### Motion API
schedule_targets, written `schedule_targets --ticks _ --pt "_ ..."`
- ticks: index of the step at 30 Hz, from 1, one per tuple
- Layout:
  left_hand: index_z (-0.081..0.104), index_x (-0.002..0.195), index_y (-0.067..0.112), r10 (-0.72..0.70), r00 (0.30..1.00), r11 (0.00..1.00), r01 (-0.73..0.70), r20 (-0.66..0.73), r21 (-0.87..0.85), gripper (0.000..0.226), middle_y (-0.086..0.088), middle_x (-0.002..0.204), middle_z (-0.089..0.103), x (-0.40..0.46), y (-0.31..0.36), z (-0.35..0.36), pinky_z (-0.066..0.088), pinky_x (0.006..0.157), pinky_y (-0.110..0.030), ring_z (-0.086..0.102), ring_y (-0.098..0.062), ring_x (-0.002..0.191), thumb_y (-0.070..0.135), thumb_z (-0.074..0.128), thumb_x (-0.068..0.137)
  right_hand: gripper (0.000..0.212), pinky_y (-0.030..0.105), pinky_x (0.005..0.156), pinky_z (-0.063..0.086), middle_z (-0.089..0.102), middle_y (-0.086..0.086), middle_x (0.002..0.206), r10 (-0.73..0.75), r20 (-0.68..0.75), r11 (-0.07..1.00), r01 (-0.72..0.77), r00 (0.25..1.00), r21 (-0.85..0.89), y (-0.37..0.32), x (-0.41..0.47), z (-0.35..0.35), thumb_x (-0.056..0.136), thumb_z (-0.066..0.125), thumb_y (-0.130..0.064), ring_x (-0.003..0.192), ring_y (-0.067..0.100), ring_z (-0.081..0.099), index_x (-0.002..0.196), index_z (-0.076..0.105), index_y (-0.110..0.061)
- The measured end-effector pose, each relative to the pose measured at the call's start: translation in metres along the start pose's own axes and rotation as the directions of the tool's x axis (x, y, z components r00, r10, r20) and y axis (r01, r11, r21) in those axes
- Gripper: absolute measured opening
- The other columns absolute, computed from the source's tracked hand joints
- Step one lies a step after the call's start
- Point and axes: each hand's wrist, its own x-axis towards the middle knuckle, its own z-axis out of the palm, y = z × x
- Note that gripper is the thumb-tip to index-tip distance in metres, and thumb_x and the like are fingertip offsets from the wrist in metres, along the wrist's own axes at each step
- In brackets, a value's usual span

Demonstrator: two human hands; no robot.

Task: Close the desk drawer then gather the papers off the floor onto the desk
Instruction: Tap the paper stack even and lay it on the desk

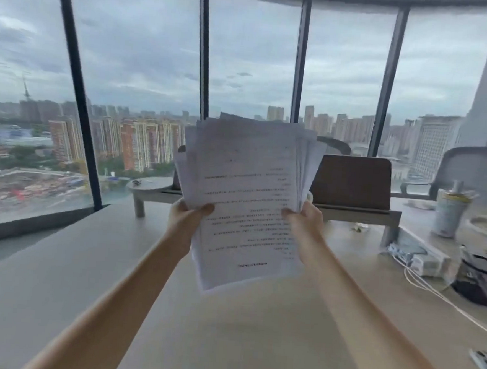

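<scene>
A loose stack of printed white papers (247, 196) is held upright in the air above the pale desk (226, 327). My left hand (187, 213) grips the stack's left edge and my right hand (303, 220) grips its right edge, thumbs on the front sheet. The sheets are fanned unevenly at the top. The stack's lower edge hangs clear of the desktop. The desk drawer and the floor are out of view.
A monitor riser shelf (350, 212) crosses the back of the desk, with a brown panel (352, 180) behind it. At the right stand a tall can (447, 213), a dark pouch (480, 278), white cables (436, 293) and a phone (486, 365). Windows lie ahead, a grey chair (473, 171) right.
</scene>
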Motion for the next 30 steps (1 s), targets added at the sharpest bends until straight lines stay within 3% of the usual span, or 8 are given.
schedule_targets --ticks 4,8,14,20,23,26,30 --pt "0.070 0.104 0.005 -0.032 0.998 0.999 0.031 0.048 0.032 0.027 -0.010 0.099 0.074 0.024 -0.040 0.017 0.056 0.081 -0.040 0.070 -0.031 0.089 0.000 0.074 0.078 0.018 0.040 0.079 0.060 0.075 0.000 0.097 0.099 -0.014 0.995 -0.098 0.995 0.026 0.043 0.024 -0.006 0.087 0.062 -0.007 0.091 0.021 0.073 0.101 0.067 -0.017" --pt "0.070 0.098 0.013 -0.024 0.996 0.999 0.021 0.081 0.035 0.022 -0.003 0.093 0.074 0.050 -0.074 0.031 0.057 0.072 -0.032 0.071 -0.020 0.083 -0.001 0.071 0.081 0.018 0.037 0.072 0.060 0.076 0.002 0.099 0.133 0.006 0.986 -0.132 0.991 0.099 0.080 0.046 -0.015 0.090 0.060 -0.003 0.090 0.021 0.075 0.104 0.065 -0.014" --pt "0.073 0.097 0.017 -0.013 0.989 0.999 0.006 0.144 0.051 0.023 -0.002 0.096 0.077 0.074 -0.109 0.037 0.059 0.082 -0.037 0.073 -0.024 0.091 0.000 0.071 0.082 0.031 0.032 0.071 0.059 0.078 0.000 0.097 0.134 0.037 0.980 -0.138 0.990 0.146 0.113 0.069 -0.016 0.086 0.057 0.008 0.086 0.014 0.076 0.102 0.067 -0.017" --pt "0.070 0.096 0.019 -0.013 0.983 0.998 0.003 0.182 0.055 0.020 0.001 0.092 0.076 0.069 -0.110 0.031 0.058 0.075 -0.031 0.072 -0.020 0.087 0.003 0.071 0.084 0.034 0.032 0.073 0.056 0.077 0.001 0.104 0.130 0.044 0.984 -0.134 0.991 0.115 0.120 0.065 -0.012 0.087 0.058 0.004 0.092 0.014 0.074 0.114 0.065 -0.015" --pt "0.065 0.096 0.023 0.000 0.982 0.998 -0.013 0.188 0.068 0.022 0.002 0.094 0.073 0.063 -0.103 0.027 0.058 0.074 -0.029 0.069 -0.020 0.088 0.005 0.071 0.085 0.029 0.029 0.070 0.055 0.075 0.000 0.102 0.105 0.058 0.990 -0.110 0.993 0.087 0.111 0.057 -0.009 0.088 0.059 0.002 0.090 0.013 0.073 0.110 0.063 -0.017" --pt "0.061 0.095 0.027 0.032 0.980 0.996 -0.046 0.196 0.070 0.026 0.007 0.091 0.071 0.054 -0.091 0.028 0.056 0.064 -0.019 0.068 -0.011 0.082 0.004 0.067 0.088 0.029 0.034 0.072 0.056 0.076 0.002 0.103 0.083 0.072 0.992 -0.090 0.994 0.092 0.102 0.051 -0.009 0.087 0.060 0.001 0.092 0.019 0.074 0.111 0.063 -0.016" --pt "0.062 0.097 0.025 0.086 0.977 0.994 -0.099 0.194 0.056 0.028 0.004 0.091 0.072 0.037 -0.076 0.027 0.059 0.065 -0.022 0.070 -0.014 0.082 -0.001 0.063 0.088 0.033 0.045 0.076 0.059 0.077 0.009 0.106 0.077 0.105 0.983 -0.093 0.992 0.156 0.093 0.043 -0.013 0.086 0.059 0.003 0.094 0.027 0.075 0.115 0.062 -0.010"
